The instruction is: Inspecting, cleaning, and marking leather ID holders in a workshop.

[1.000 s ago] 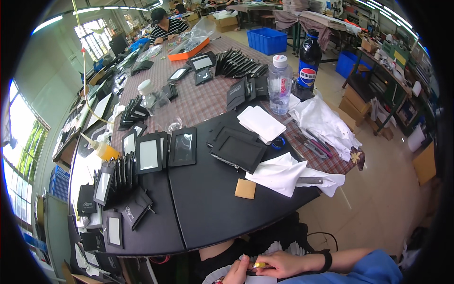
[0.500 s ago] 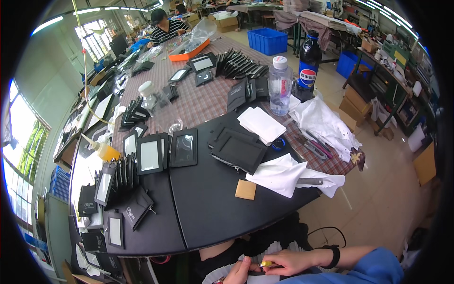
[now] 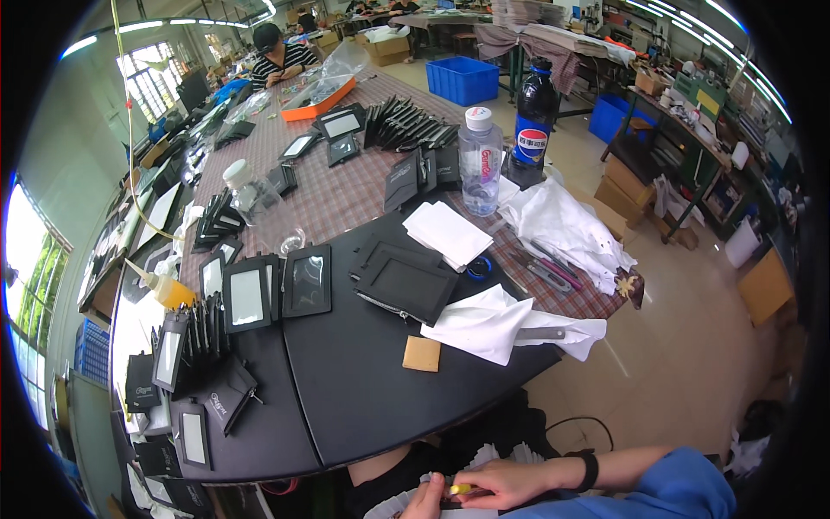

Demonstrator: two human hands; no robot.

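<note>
Low over my lap, my right hand [image 3: 501,483] is closed around a small tool with a yellow end [image 3: 460,490]; its tip cannot be made out. Close beside it, my left hand [image 3: 425,499] is closed with the thumb up, on something the picture's lower edge and the fingers mostly hide. Pleated light-grey cloth [image 3: 484,454] lies under both hands. On the black table above them rest a stack of black zip pouches [image 3: 406,281], a tan square block [image 3: 421,354] and a white cloth [image 3: 475,324] with a metal ruler [image 3: 541,333] on it.
Black card holders [image 3: 246,296] stand in rows at the left, near a yellow glue bottle [image 3: 173,292]. A clear bottle [image 3: 480,173] and a dark soda bottle [image 3: 531,121] stand upright beyond white sheets [image 3: 447,235]. Another person [image 3: 281,59] sits at the far end.
The view has shifted, so the table's things appear further left. Both hands stay together over the lap, and the yellow-ended tool has tilted slightly in my right hand.
</note>
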